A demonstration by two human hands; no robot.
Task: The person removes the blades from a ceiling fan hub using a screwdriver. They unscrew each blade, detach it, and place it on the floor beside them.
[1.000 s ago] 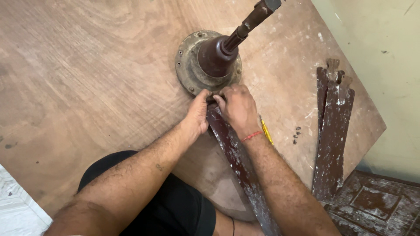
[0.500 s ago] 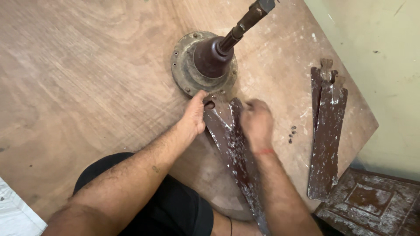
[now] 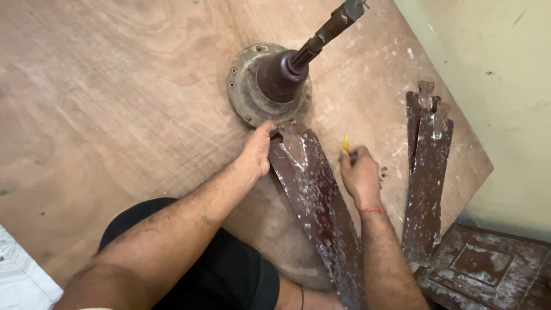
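A brown ceiling-fan motor hub (image 3: 270, 86) with a rod (image 3: 330, 26) rising from it stands on a round wooden tabletop (image 3: 115, 103). A long brown, paint-flecked fan blade (image 3: 318, 206) lies with its end against the hub's rim. My left hand (image 3: 258, 152) grips the blade's bracket end at the hub. My right hand (image 3: 360, 175) rests on the table to the blade's right, fingers closed around a yellow-handled tool (image 3: 345, 143).
Two more brown fan blades (image 3: 427, 172) lie stacked near the table's right edge. Several small screws (image 3: 383, 172) sit beside my right hand. A worn brown panel (image 3: 488, 270) lies on the floor at lower right. A pale green wall (image 3: 505, 86) is on the right.
My right hand has left the blade's bracket end and moved right to the yellow-handled tool. The blade now lies flat with its wide face showing. My left hand stays at the hub.
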